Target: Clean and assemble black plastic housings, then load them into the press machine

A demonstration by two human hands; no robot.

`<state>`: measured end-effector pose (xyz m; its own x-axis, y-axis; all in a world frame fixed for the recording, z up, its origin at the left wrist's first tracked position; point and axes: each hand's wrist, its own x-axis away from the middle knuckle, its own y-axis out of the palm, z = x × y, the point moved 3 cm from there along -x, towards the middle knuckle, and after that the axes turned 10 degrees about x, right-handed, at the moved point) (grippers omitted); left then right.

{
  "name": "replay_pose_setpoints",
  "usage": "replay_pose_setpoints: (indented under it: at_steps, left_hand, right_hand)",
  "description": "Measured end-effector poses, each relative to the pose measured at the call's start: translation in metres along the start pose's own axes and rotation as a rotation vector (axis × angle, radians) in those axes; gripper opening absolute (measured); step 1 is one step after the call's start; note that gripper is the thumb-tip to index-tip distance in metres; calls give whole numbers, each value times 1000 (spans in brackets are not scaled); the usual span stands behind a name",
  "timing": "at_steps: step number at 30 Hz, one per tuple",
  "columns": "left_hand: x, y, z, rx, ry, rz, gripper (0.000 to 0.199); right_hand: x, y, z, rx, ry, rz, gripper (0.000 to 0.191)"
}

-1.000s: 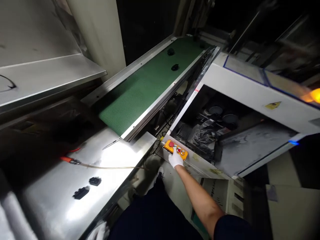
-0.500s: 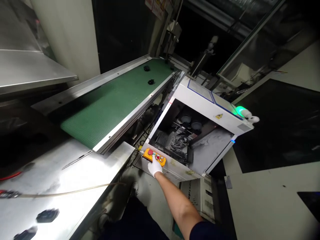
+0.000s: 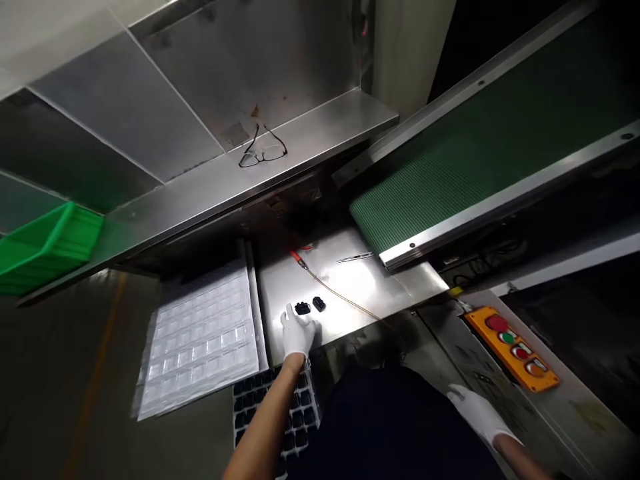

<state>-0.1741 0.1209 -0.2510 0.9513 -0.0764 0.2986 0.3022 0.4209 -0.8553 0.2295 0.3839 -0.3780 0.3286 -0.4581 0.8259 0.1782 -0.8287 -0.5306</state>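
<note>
By the bench's (image 3: 280,280) front edge, nearer black part (image 3: 303,308) lies sideways just past open left hand (image 3: 297,335); right hand (image 3: 477,412) loosely open, well apart.

Ribbed green covers the conveyor belt (image 3: 425,200) at upper right, while the bin (image 3: 55,243) at far left is a brighter green. The control box (image 3: 513,347) at lower right is orange with red and green buttons; white gloves and two small black parts (image 3: 311,306) show against the silvery desk (image 3: 345,280).
</note>
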Motion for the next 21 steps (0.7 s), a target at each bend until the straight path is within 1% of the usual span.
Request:
replay_pose_setpoints:
  at_steps: [2, 4, 6, 8, 11, 15, 18, 21]
  left_hand:
    - [-8, 8, 12, 23, -10, 2, 55]
    - [-13, 15, 21, 43, -20, 4, 52]
    - [-14, 20, 26, 64, -27, 8, 48]
    - [-12, 25, 29, 90, -35, 13, 47]
    - [-10, 28, 33, 143, -56, 9, 48]
    - [-11, 24, 35, 248, -97, -21, 41]
    - [-12, 16, 31, 374, -132, -54, 36]
    - [-14, 5, 24, 560, -192, -99, 37]
  right_hand:
    - [-7, -11, 4, 1, -19, -7, 50]
    - [-13, -22, 3, 12, -54, -17, 54]
    - [-17, -31, -5, 32, -113, -33, 57]
    - [-17, -39, -21, 64, -192, -37, 57]
    - [-14, -48, -60, 134, -327, 24, 53]
    - [-9, -56, -134, 214, -467, 189, 52]
    - [-6, -60, -189, 260, -523, 294, 50]
    - [-3, -60, -230, 303, -518, 361, 46]
